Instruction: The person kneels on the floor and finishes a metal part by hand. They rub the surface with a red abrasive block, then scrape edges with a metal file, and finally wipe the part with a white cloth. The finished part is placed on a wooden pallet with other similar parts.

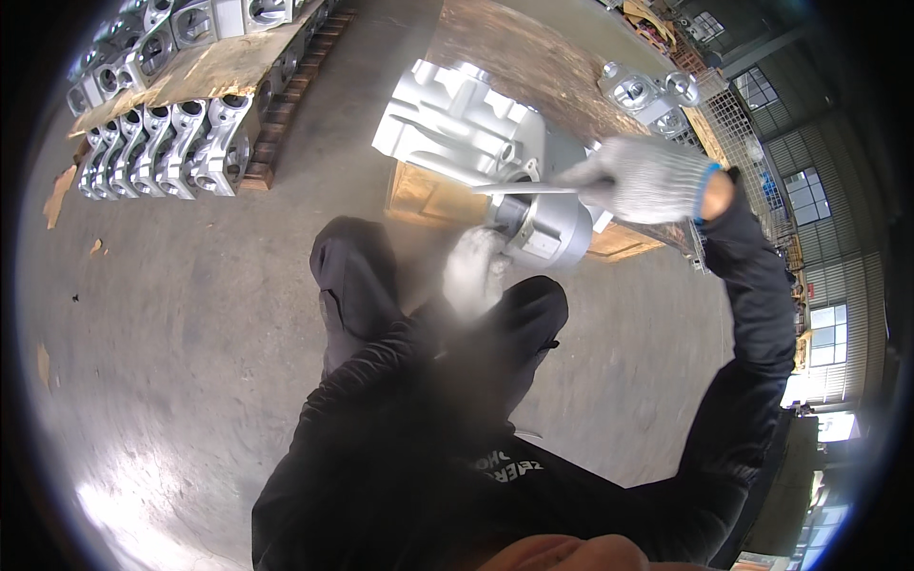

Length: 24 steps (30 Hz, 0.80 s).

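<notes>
A large silvery metal casting (457, 124) with ribs and a round open end rests on the wooden top in front of me. My right hand (647, 178), in a grey-white knit glove with a blue cuff, is closed around a flat file (524, 188). The thin blade of the file points left, across the casting near its round end. Lower down, my left hand (475, 273) in a white glove is beside the left edge of that round end. Its fingers look curled inward, partly blurred; whatever lies in them is hidden.
Rows of similar castings (171, 147) are stacked on a pallet (278, 128) at the far left, with a brown sheet (224, 67) between layers. More castings (633, 90) stand at the back right of the wooden table (514, 48). Wire mesh (747, 143) lies beyond, at right.
</notes>
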Available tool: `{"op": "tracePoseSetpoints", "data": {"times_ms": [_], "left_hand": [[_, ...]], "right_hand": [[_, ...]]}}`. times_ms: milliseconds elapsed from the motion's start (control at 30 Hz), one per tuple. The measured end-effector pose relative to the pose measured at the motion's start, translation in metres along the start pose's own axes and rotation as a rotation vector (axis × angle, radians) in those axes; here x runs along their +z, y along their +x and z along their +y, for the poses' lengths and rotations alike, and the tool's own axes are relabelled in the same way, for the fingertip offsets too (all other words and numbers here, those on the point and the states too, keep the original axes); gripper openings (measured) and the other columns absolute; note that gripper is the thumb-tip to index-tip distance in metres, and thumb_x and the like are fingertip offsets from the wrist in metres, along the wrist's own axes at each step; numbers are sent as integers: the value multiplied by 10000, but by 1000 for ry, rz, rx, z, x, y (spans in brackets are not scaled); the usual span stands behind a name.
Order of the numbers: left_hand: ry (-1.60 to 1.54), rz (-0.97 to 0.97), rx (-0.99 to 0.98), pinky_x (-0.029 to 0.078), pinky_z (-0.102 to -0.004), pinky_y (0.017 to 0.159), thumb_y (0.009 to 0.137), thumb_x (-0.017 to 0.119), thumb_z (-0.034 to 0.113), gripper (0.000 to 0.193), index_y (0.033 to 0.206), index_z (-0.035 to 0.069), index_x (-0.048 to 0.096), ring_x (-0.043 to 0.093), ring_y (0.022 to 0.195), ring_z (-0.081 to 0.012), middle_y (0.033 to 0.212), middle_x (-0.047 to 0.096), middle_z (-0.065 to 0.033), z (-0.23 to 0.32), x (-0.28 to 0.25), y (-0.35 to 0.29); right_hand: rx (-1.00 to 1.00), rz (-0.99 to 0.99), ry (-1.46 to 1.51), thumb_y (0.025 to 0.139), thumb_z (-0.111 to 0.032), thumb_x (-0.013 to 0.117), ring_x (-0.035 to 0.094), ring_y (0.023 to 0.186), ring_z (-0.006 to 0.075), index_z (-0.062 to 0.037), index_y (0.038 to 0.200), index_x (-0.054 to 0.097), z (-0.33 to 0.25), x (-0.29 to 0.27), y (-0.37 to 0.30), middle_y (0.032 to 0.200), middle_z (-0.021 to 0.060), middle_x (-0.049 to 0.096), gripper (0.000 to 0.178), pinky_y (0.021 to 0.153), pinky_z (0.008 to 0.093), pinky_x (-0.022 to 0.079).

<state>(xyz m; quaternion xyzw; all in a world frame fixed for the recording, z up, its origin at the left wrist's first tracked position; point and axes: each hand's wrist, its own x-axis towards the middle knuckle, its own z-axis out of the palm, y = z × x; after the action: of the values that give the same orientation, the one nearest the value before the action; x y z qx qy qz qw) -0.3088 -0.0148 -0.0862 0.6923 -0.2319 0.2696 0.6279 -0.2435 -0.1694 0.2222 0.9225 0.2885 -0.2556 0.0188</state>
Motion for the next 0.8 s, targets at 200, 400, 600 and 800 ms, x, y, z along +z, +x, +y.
{"op": "tracePoseSetpoints", "data": {"times_ms": [200,400,600,800], "left_hand": [[-7,61,-8,545,-511,900,1047,572,231,253,1038,-8,654,676,1041,-463,1057,693,-241,4,5,5],[21,-126,-55,512,-536,1023,921,609,92,422,1334,5,600,615,1194,-485,1300,644,-258,0,-1,8],[-6,-184,-138,507,-538,1042,934,600,104,447,1358,-34,575,606,1218,-497,1317,632,-284,0,-1,10],[-14,-157,-101,498,-552,1059,947,586,108,465,1382,-53,556,585,1254,-521,1352,616,-309,-4,2,11]], "right_hand": [[153,38,-162,1037,-129,661,725,740,206,-197,1372,745,-25,0,-14,916,113,800,352,710,407,552],[104,78,-205,998,-65,675,719,700,244,-268,1397,728,-50,3,-11,899,144,780,451,672,385,538],[4,18,210,1053,-148,645,691,678,186,-213,1451,683,-26,12,-10,828,119,766,405,729,378,556],[228,-213,377,1128,-357,557,542,440,86,-136,1562,559,8,12,-17,574,16,591,488,436,256,483]]}}
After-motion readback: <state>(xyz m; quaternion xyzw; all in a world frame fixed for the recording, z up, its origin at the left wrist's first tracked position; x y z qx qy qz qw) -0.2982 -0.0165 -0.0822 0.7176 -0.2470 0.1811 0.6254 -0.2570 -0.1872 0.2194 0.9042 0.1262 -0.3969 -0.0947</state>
